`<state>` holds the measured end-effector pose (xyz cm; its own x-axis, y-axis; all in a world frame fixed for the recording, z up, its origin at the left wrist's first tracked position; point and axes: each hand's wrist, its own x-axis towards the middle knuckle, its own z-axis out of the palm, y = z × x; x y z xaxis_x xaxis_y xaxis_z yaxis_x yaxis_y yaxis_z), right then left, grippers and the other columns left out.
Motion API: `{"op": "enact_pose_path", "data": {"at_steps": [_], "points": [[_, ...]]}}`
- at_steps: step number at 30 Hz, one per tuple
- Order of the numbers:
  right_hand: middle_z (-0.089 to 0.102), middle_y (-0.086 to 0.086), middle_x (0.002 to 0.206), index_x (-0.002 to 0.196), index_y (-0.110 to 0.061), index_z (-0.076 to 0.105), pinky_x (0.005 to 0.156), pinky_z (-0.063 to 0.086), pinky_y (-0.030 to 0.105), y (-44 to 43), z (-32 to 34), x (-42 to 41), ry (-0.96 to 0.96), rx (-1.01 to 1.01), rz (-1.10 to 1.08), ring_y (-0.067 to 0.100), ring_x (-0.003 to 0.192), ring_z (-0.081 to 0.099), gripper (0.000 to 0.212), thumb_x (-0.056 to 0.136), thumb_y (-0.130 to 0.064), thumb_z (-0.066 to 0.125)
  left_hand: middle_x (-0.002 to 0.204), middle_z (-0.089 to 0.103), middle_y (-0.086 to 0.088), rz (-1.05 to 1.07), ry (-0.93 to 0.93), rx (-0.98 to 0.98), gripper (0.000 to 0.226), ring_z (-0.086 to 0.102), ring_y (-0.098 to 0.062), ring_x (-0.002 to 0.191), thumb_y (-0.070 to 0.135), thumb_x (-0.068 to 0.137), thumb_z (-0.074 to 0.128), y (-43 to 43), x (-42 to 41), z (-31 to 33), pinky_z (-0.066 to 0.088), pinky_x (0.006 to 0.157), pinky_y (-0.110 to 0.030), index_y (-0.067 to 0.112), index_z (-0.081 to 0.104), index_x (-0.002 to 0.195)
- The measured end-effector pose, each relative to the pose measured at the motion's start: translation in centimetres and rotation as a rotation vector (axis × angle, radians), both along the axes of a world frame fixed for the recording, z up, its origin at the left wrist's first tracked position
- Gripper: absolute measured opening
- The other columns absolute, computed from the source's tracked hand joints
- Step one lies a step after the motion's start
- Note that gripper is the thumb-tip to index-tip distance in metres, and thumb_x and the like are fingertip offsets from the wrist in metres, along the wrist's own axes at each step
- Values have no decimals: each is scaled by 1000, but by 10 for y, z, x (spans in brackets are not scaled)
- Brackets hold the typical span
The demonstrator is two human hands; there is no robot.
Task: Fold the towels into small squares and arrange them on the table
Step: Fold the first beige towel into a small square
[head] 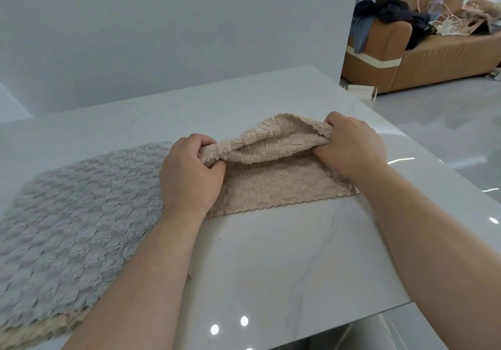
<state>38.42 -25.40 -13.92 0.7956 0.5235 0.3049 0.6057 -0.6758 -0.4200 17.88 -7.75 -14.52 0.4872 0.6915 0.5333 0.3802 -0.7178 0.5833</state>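
A grey towel (81, 214) lies spread flat at the left of the surface (271, 268), apparently waiting its turn. Beside it, the left hand (189, 173), knuckles up, curls its fingers round one end of the beige towel's (271, 184) raised far edge. The right hand (352, 149) clamps the other end likewise. Lifting both ends together likely keeps the fold even over the half lying flat.
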Motion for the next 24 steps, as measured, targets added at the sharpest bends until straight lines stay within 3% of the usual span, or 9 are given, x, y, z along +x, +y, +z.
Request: {"op": "enact_pose_path", "data": {"at_steps": [6, 9, 11, 15, 17, 20, 22, 24], "points": [[64, -2, 94, 111, -21, 51, 72, 45, 35, 1, 3, -6, 186, 174, 189, 24, 87, 58, 36, 82, -23, 71, 76, 67, 16, -47, -38, -121, 24, 65, -8, 70, 18, 75, 74, -3, -1, 2, 51, 66, -26, 32, 67, 93], [64, -6, 95, 116, -21, 50, 74, 48, 35, 2, 3, -9, 258, 264, 233, 19, 87, 60, 39, 82, -19, 69, 74, 70, 13, -100, -87, -249, 22, 71, -15, 63, 27, 74, 67, -5, 1, 0, 60, 66, -40, 33, 66, 95], [66, -5, 90, 112, -24, 51, 69, 47, 34, 2, 3, -9, 324, 349, 210, 17, 81, 62, 33, 82, -19, 65, 74, 71, 11, -106, -122, -306, 20, 72, -16, 59, 23, 78, 66, -7, 2, 2, 60, 63, -43, 31, 67, 97], [71, 5, 72, 100, -27, 55, 60, 50, 37, 1, 6, -9, 376, 477, 171, 29, 67, 67, 21, 81, -21, 56, 85, 70, 3, -109, -212, -397, 20, 70, -18, 47, 5, 88, 64, -11, 3, 6, 46, 42, -24, 22, 67, 99], [71, 9, 66, 99, -25, 56, 57, 52, 40, 1, 7, -9, 394, 537, 153, 31, 62, 68, 18, 85, -15, 52, 88, 69, 7, -102, -231, -398, 23, 68, -19, 44, 2, 89, 66, -11, 3, 6, 42, 38, -22, 22, 65, 100], [73, 5, 69, 100, -24, 59, 62, 59, 43, 1, 8, -8, 394, 609, 145, 21, 62, 71, 25, 86, -4, 54, 81, 70, 17, -120, -282, -437, 31, 72, -12, 57, -2, 87, 69, -9, 6, 7, 54, 51, -25, 25, 63, 100], [73, -4, 84, 103, -25, 63, 68, 60, 39, 1, 6, -4, 348, 596, 111, 7, 69, 71, 30, 85, -1, 63, 82, 69, 17, -116, -284, -384, 31, 69, 3, 73, 3, 84, 76, -6, 6, 5, 54, 64, -16, 28, 65, 99], [72, -10, 95, 106, -27, 68, 77, 61, 42, 2, 4, 0, 338, 596, 91, 7, 79, 71, 33, 85, -2, 62, 89, 70, 13, -113, -298, -368, 28, 65, 3, 79, 8, 80, 79, -2, 7, 2, 55, 71, -20, 28, 68, 96]]}}
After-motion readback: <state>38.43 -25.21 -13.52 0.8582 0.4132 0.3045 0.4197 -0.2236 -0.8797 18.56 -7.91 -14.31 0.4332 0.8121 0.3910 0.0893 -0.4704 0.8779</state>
